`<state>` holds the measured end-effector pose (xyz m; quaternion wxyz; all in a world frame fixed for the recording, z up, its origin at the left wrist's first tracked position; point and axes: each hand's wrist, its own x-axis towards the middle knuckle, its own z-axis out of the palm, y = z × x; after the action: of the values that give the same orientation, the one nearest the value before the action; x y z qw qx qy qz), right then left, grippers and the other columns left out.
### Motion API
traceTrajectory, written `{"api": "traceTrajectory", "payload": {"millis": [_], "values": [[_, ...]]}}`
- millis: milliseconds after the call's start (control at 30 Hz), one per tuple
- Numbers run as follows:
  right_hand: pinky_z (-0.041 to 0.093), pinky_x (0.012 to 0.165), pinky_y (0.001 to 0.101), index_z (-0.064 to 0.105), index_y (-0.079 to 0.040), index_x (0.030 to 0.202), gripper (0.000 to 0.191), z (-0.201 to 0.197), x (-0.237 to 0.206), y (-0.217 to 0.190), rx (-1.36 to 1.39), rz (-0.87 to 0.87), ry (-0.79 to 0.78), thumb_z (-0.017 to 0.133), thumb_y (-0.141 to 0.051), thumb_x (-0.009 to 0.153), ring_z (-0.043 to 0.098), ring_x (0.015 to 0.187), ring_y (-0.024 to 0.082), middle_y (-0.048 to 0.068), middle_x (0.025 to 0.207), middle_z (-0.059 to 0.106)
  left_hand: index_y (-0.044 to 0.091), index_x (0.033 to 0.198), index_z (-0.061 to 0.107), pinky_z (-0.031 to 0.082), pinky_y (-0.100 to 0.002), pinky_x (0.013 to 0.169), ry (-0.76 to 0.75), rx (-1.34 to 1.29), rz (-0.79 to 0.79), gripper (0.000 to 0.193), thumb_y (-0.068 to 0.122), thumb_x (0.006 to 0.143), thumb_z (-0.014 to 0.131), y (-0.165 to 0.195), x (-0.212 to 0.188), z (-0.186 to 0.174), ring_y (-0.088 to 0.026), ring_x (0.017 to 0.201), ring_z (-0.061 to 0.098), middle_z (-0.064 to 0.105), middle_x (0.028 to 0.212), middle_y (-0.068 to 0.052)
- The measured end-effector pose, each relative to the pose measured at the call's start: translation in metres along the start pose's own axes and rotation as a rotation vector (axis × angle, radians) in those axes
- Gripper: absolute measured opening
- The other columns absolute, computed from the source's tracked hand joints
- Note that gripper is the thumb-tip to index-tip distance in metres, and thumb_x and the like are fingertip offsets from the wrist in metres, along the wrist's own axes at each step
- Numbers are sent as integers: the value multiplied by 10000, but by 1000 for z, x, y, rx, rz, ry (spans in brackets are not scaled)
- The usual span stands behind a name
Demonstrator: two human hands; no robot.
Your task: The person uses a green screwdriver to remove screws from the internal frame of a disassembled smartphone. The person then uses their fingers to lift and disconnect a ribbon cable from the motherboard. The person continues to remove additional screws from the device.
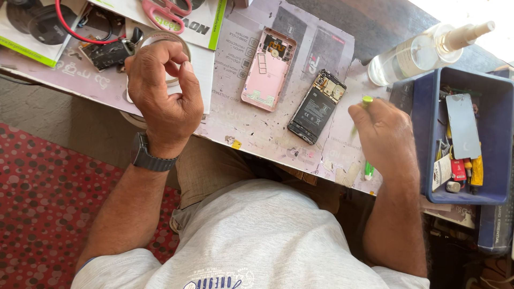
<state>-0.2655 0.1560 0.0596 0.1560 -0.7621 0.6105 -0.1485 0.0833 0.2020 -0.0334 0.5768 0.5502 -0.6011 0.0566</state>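
Green tool (pixel 366 100) sits pinched in the right hand (pixel 381 134) near the surface's (pixel 257 131) lower edge; left hand (pixel 163 93), loosely curled, hovers upper left. 1 open phone (pixel 317 107) lies between.

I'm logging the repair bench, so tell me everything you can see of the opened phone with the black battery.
The opened phone lies flat on the worn pinkish table mat, back up and cover off, tilted diagonally. A black battery fills most of its body; above it sit a gold-toned shielded board and camera parts. The frame looks dark. Nothing touches it: the pink back cover lies apart to one side, and the right hand, holding a green-tipped tool, is close beside it.
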Motion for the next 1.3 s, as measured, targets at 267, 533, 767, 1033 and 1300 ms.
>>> {"api": "traceTrajectory", "payload": {"millis": [267,533,767,1033,1300], "values": [[535,811,503,731,-24,1156,361,8,0,27,-213,53,19,777,-294,921,697,921,395,224,988,725,47,1218,600,409,-365,916,-17,32,10,220,-5,1017,674,6,-7,7,-155,790,592,650,1086,-22],[528,869,513,742,-64,1169,335,22,4,27,-206,93,-48,730,-294,925,696,942,395,198,1018,742,91,1198,740,240,-538,1141,-492,504,155,260,188,959,709,-6,-8,14,-302,1407,378,508,1504,-136],[527,896,502,730,-62,1191,339,22,8,14,-200,138,-89,708,-280,932,706,938,369,187,1058,746,107,1301,732,119,-571,1233,-545,554,157,373,201,940,707,-15,-11,18,-328,1505,310,421,1617,-175],[551,847,459,750,-71,1206,323,21,4,21,-173,127,-37,728,-260,945,724,895,337,191,976,743,-34,1355,700,180,-645,1179,-483,450,111,452,203,970,697,-17,-15,18,-378,1454,343,454,1513,-216],[537,808,461,766,-95,1215,306,28,3,31,-132,70,2,749,-236,944,694,821,335,188,979,726,47,985,742,390,-456,1099,-404,279,329,122,85,1046,643,-18,-19,19,-215,1195,594,719,1204,-65]]}}
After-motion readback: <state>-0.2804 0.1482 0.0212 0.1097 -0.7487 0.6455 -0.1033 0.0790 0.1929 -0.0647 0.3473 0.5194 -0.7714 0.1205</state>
